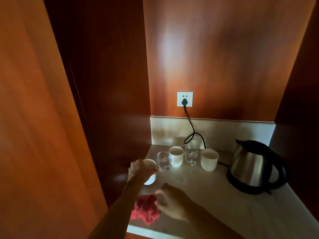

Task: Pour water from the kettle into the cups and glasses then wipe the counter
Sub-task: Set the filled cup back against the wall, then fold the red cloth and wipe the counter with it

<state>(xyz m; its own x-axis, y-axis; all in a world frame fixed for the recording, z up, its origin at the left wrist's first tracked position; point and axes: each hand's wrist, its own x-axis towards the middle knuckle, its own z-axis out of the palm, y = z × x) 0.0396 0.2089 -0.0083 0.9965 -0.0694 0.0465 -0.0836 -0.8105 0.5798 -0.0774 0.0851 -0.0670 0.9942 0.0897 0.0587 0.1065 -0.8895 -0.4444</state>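
The left hand grips a white cup lifted at the counter's left edge, fingers curled around it. The right hand pinches a red cloth lying near the front. The steel kettle sits on its base at right, well apart.

Place: a tea-and-coffee nook, likely in a hotel room.
Walls: glossy wood panelling.
Surface: pale stone counter.
Fittings: plugged wall socket, electric kettle, cups, glasses.
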